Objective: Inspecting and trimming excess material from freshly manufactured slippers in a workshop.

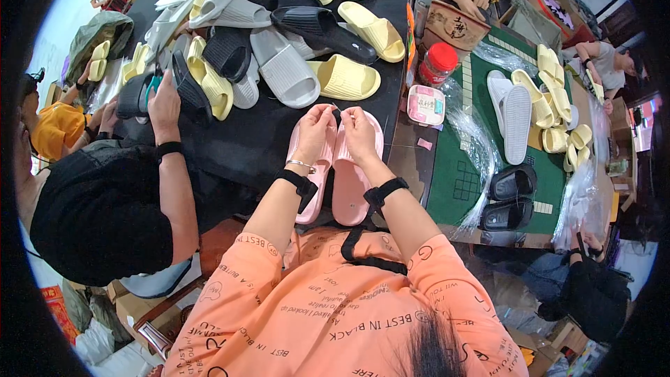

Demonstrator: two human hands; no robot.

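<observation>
A pair of pink slide slippers lies side by side at the table's near edge: the left slipper (pixel 312 202) and the right slipper (pixel 350 199). Over the front of the left one is my left hand (pixel 315 131), its fingers closed in a pinch. My right hand (pixel 359 134) is pinched the same way above the right slipper. A small dark piece (pixel 337 114) shows between my fingertips; its kind is too small to make out. My hands partly hide the slippers' straps. Just beyond them sit a grey slipper (pixel 286 70) and a yellow slipper (pixel 345 77).
Grey, black and yellow slippers pile on the black table (pixel 241 146). At left, a co-worker's hand (pixel 165 108) holds teal-handled scissors (pixel 153 82). To the right stand a red-lidded jar (pixel 438 63), a pink-and-white box (pixel 426 105) and a green-topped table (pixel 447 188) with more slippers.
</observation>
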